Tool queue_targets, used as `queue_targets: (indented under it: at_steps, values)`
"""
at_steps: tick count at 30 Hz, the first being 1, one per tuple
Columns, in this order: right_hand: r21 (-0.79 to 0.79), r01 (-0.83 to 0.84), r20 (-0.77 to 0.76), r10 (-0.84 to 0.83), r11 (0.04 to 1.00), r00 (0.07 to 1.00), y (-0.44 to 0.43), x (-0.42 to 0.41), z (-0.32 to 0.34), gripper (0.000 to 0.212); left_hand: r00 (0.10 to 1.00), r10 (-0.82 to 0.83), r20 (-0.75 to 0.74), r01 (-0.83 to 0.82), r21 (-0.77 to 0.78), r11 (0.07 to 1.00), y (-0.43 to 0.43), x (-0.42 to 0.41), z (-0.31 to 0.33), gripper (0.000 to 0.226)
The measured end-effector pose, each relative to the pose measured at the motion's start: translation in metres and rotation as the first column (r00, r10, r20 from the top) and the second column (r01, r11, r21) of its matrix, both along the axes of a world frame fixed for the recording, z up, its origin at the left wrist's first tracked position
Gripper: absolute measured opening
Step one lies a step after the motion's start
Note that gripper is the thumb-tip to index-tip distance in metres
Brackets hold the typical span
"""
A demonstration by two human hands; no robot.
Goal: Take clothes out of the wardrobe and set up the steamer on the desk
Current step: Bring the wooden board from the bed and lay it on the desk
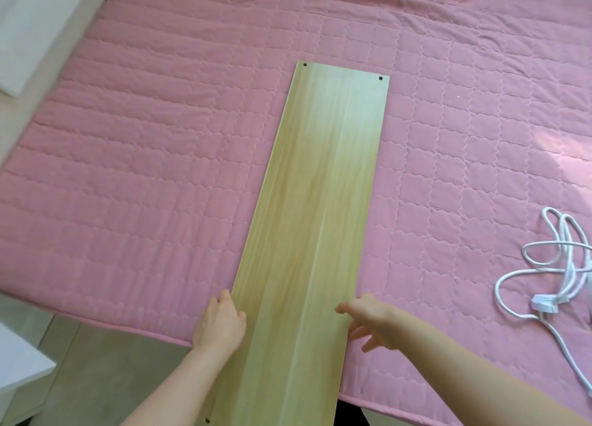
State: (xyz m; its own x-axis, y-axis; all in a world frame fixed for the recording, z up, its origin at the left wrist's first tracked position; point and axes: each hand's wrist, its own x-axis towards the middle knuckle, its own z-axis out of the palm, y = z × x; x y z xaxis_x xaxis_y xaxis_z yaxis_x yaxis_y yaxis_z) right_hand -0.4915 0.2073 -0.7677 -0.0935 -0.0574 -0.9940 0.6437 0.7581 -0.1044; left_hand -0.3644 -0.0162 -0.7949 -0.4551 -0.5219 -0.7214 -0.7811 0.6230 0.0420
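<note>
Closest to you, the near end of the wooden board [320,201] hangs off the bed's edge over the floor [105,371], so it isn't fully supported there. Your left hand [219,324] grasps the board's left edge, thumb on top. Your right hand [373,323] is released, fingers spread and relaxed just beside the right edge, with one fingertip reaching over the wood.

By the look of it, you're laying this board flat as a firm working surface. To do that well, bring the right hand onto its edge to match the left, then slide the board forward with even pressure on both sides until no part overhangs. Push low and level; lift one side and the quilted pink bedspread [144,169] will likely bunch beneath it and leave it rocking.

Out to your right, well apart from the board, a white power cord [544,265] lies in loose loops with its plug [544,307] near the bed's edge. It may belong to the steamer, but no steamer, clothes or bench is in view, so I can't place them. Mind that cord when you reach across.

Farther on, the board's far end sits square on the bed, with two small holes [305,64] at its corners. Beyond, at far left, stands white furniture [28,25].
</note>
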Motion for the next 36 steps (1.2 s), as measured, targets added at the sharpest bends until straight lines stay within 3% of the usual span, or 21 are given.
queue_targets:
  at_steps: [4, 8, 12, 19, 27, 33, 36]
  values:
    - [0.020, 0.045, -0.124, -0.042, 0.999, 0.991, 0.000, -0.029, -0.009, 0.036, 0.984, 0.129, -0.120, -0.120, 0.076, 0.990, -0.013, -0.037, -0.008, 0.039]
    - [-0.035, 0.163, -0.281, -0.167, 0.986, 0.945, -0.009, -0.074, -0.012, 0.010, 0.955, 0.148, -0.257, -0.117, 0.133, 0.984, -0.021, -0.086, -0.008, 0.048]
    - [-0.057, 0.227, -0.375, -0.232, 0.972, 0.897, -0.017, -0.103, -0.017, 0.007, 0.931, 0.197, -0.307, -0.137, 0.206, 0.969, -0.024, -0.125, -0.007, 0.058]
    - [-0.002, 0.189, -0.345, -0.178, 0.982, 0.921, -0.026, -0.098, -0.015, 0.040, 0.947, 0.198, -0.254, -0.170, 0.128, 0.977, -0.014, -0.128, -0.011, 0.064]
    - [-0.013, 0.221, -0.223, -0.218, 0.975, 0.950, -0.025, -0.058, -0.012, 0.050, 0.951, 0.268, -0.155, -0.252, 0.114, 0.961, -0.025, -0.086, -0.016, 0.058]
    - [-0.010, 0.338, -0.101, -0.337, 0.941, 0.936, -0.034, 0.010, -0.014, 0.043, 0.929, 0.354, -0.110, -0.354, 0.025, 0.935, -0.040, -0.043, -0.017, 0.049]
    - [0.009, 0.320, -0.018, -0.320, 0.947, 0.947, -0.040, 0.028, -0.015, 0.041, 0.892, 0.444, -0.079, -0.442, 0.041, 0.896, -0.049, -0.027, -0.013, 0.040]
